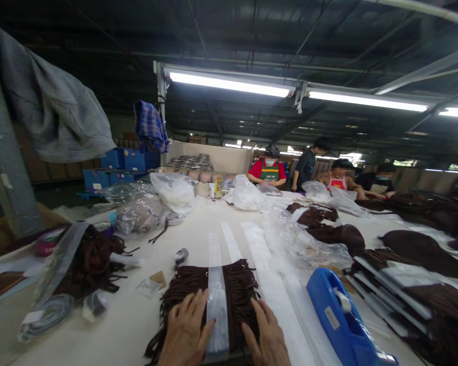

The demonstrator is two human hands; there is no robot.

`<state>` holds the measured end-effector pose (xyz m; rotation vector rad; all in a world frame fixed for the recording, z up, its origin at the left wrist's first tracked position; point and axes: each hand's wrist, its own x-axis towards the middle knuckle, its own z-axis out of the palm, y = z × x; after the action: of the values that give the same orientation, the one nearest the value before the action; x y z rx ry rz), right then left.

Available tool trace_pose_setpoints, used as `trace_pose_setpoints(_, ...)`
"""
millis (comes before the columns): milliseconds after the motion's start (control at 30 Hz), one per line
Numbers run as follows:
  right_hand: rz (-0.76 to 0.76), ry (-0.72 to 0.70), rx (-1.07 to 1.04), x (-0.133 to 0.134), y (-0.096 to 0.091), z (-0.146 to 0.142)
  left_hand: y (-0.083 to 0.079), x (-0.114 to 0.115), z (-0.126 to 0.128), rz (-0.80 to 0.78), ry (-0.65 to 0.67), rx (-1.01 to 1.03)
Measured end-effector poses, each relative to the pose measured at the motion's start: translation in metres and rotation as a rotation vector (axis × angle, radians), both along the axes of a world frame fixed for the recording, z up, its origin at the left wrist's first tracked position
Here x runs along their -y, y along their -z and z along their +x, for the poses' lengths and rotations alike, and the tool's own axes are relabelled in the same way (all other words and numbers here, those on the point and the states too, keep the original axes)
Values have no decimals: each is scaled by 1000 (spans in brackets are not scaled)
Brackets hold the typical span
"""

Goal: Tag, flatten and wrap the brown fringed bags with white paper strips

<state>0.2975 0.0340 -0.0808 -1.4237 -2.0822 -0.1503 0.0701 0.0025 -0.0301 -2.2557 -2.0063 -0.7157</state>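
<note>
A dark brown fringed bag (pixel 191 292) lies on the white table (pixel 137 315) right in front of me. A clear plastic strip (pixel 217 300) runs lengthwise over its middle. My left hand (pixel 185 330) lies flat on the bag just left of the strip, fingers stretched out and touching the strip's edge. My right hand (pixel 265 333) rests flat on the bag's right side, fingers spread. Neither hand grips anything.
A blue tape dispenser (pixel 343 320) sits at my right. More clear strips (pixel 252 244) lie ahead. Stacks of brown fringed bags (pixel 423 295) and plastic bags (pixel 305 239) fill the right; another brown bag (pixel 91 264) lies left. Several people (pixel 269 168) work at the far end.
</note>
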Motion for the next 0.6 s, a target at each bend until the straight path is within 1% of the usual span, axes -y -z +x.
trace_pose_setpoints(67,-111,16,-61,3,-3,-1,4,6,-17,155,-90,150)
trace_pose_setpoints(100,-153,25,-90,4,-6,-3,7,9,-25,193,-159,269)
trace_pose_setpoints(133,-181,38,-112,6,-10,-6,10,13,-32,179,-246,438)
trace_pose_setpoints(200,-165,95,-117,12,-18,-12,15,19,-40,43,-443,827)
trace_pose_setpoints(267,-30,124,-57,18,-26,-19,18,22,-42,-118,-583,1124)
trace_pose_setpoints(300,60,96,-13,22,-29,-22,18,23,-41,-172,-622,1214)
trace_pose_setpoints(333,150,38,35,25,-31,-25,17,22,-40,-204,-640,1266)
trace_pose_setpoints(400,319,-149,154,29,-31,-31,13,20,-35,-231,-652,1340)
trace_pose_setpoints(433,400,-231,213,30,-29,-34,9,18,-32,-248,-648,1380)
trace_pose_setpoints(467,481,-280,262,28,-27,-38,5,17,-29,-267,-633,1416)
trace_pose_setpoints(533,615,-280,291,22,-19,-45,-5,15,-22,-308,-564,1487)
trace_pose_setpoints(600,661,-214,248,14,-13,-52,-12,12,-16,-348,-463,1564)
